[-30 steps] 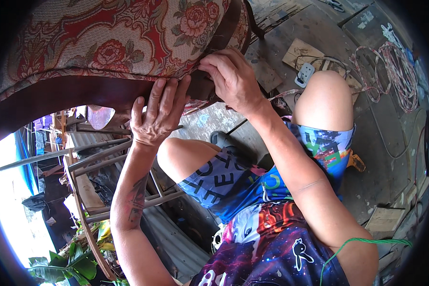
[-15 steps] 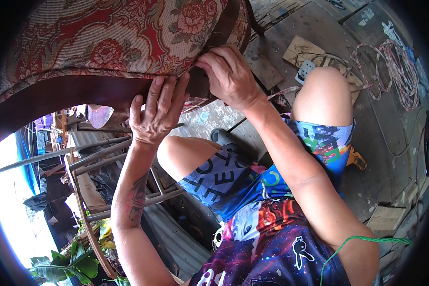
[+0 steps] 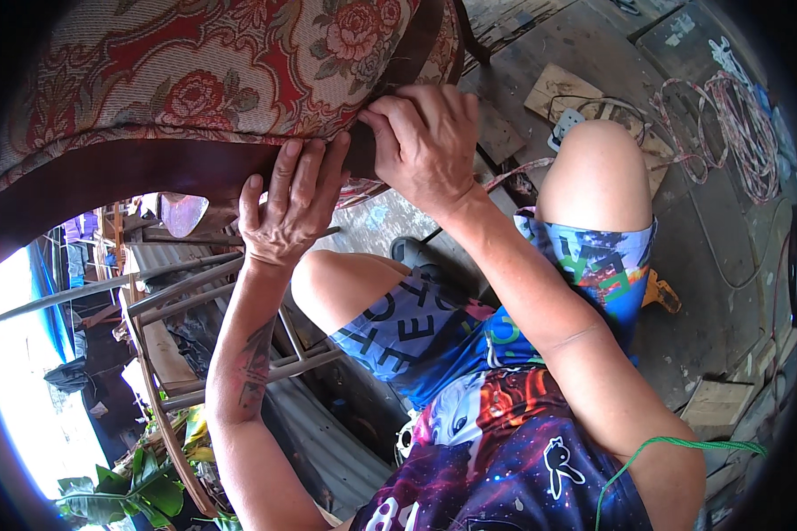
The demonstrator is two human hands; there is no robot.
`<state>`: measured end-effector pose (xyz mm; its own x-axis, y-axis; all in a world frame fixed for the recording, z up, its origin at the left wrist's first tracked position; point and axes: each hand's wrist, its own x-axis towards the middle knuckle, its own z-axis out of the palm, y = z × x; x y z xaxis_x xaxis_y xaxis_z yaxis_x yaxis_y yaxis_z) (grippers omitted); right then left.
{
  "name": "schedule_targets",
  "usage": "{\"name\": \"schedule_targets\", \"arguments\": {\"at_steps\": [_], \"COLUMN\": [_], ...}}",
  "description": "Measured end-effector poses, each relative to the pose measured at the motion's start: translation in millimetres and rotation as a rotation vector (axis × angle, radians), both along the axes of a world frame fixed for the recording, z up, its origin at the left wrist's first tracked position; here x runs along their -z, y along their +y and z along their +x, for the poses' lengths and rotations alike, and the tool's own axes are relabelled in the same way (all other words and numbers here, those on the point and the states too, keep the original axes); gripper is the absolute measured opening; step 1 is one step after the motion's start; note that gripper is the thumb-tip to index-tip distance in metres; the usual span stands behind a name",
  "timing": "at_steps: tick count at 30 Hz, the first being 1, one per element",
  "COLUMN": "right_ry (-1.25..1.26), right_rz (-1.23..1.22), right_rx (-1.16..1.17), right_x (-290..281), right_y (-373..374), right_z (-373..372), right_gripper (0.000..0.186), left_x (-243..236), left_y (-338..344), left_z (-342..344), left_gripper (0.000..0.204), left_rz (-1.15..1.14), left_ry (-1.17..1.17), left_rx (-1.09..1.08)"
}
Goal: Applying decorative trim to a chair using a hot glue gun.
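A chair seat covered in red and beige floral upholstery fabric [image 3: 195,88] fills the upper left, above its dark wooden frame [image 3: 106,170]. A trimmed fabric edge runs along the wood. Under that edge lies my left hand [image 3: 285,212], its fingers stretched out and the tips touching the seam. Just to its right, my right hand [image 3: 429,150] has curled fingers, with thumb and forefinger pinched together at the edge, near the curved wooden upright. Whatever sits between those fingertips is too small to make out.
Worn dark floorboards [image 3: 708,239] spread to the right, with a wooden board [image 3: 553,93], a power socket strip [image 3: 568,122] and coiled rope [image 3: 744,142]. An orange-handled tool [image 3: 662,294] lies beside my right thigh. Wooden rails [image 3: 177,301] and leafy plants [image 3: 119,491] stand at left.
My right hand has turned a little and its back has shifted right, its fingertips staying near the fabric edge. My left hand looks almost unmoved. My right knee has shifted slightly left.
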<state>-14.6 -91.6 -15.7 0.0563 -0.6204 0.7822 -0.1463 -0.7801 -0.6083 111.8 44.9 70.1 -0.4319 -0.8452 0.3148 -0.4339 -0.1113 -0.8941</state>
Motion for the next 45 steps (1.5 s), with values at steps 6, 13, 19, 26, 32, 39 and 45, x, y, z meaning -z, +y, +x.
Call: {"name": "schedule_targets", "arguments": {"at_steps": [6, 13, 19, 26, 32, 39, 45], "right_ry": [-0.115, -0.163, -0.215, -0.361, -0.324, -0.218, -0.25], "right_rz": [0.14, 0.261, 0.299, 0.32, 0.252, 0.187, 0.225], "right_rx": [-0.156, -0.213, -0.228, -0.223, -0.209, -0.225, -0.271], "right_x": [3, -3, -6, -4, -3, -2, -4], "right_y": [11, 19, 23, 24, 21, 20, 15], "right_z": [13, 13, 13, 19, 17, 12, 9], "right_gripper": [0.014, 0.011, 0.011, 0.015, 0.016, 0.019, 0.014], "left_x": [0, -3, -2, -5, -5, -5, -1], "left_y": [-3, -4, -4, -5, -5, -4, -2], "left_z": [-2, -5, -3, -4, -5, -4, -2], "left_gripper": [0.032, 0.031, 0.031, 0.033, 0.033, 0.033, 0.032], "left_rz": [-0.015, -0.011, -0.018, 0.004, 0.003, 0.008, -0.017], "left_ry": [-0.004, 0.002, 0.001, 0.013, 0.003, 0.016, -0.003], "left_rx": [0.01, 0.005, 0.012, 0.041, 0.041, 0.032, 0.006]}}
